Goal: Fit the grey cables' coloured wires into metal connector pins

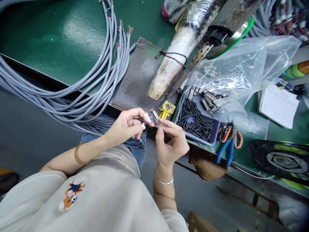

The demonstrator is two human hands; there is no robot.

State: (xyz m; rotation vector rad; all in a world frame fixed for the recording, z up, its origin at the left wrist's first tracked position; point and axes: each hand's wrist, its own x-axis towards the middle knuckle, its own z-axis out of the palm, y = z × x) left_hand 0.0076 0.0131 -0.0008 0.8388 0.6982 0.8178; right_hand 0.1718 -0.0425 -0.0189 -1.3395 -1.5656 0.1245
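My right hand [172, 138] pinches a multi-pin metal connector [154, 116] between thumb and fingers, its row of pins turned toward my left hand. My left hand [125, 126], with white wraps on the thumb and index fingertips, is closed on thin coloured wires [150, 122]. The wires reach the connector; whether they are joined to it cannot be made out. Below the left hand, another connector [141, 144] lies over my lap. Just beyond the held connector is a small yellow piece [167, 110] at the plate's edge.
Grey cables [96, 87] with stripped ends run across the left. A wrapped tube [169, 71] slants above a dark plate [135, 77]. On the right are a bin [214, 137] of black sleeves and connectors, a plastic bag [241, 74], pliers [228, 149], paper [278, 104] and a fan [285, 161].
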